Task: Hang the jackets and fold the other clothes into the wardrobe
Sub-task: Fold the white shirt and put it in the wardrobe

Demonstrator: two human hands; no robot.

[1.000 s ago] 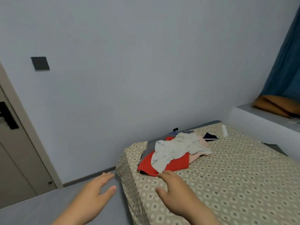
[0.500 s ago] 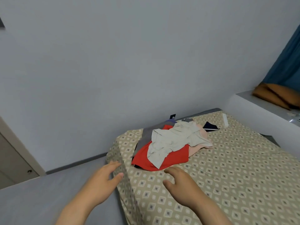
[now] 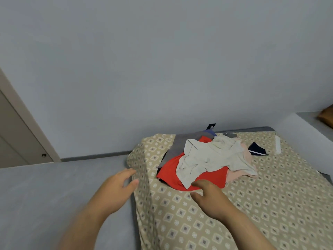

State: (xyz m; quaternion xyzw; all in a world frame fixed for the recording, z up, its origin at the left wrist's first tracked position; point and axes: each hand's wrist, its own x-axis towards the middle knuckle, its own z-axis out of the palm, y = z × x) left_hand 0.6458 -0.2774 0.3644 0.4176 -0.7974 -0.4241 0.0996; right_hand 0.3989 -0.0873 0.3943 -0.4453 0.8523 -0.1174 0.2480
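A heap of clothes lies near the corner of the bed (image 3: 252, 204). On top is a crumpled cream shirt (image 3: 210, 159); under it lie a red garment (image 3: 171, 168), a grey garment (image 3: 182, 143) and a pale pink one (image 3: 236, 175). A dark navy piece (image 3: 256, 150) lies apart to the right. My right hand (image 3: 209, 197) reaches over the bedspread with relaxed fingers, its fingertips at the near edge of the heap. My left hand (image 3: 117, 188) hovers open beside the bed's corner. Neither hand holds anything.
The bed has a beige diamond-patterned cover and stands against a plain wall. A grey floor (image 3: 54, 195) lies to the left, with a door (image 3: 16, 138) at the far left. A white ledge (image 3: 306, 134) with a brown cushion (image 3: 327, 114) stands at the right.
Both hands have moved forward toward the clothes heap, and the view has drawn closer to the bed. The right fingertips now reach the heap's near edge.
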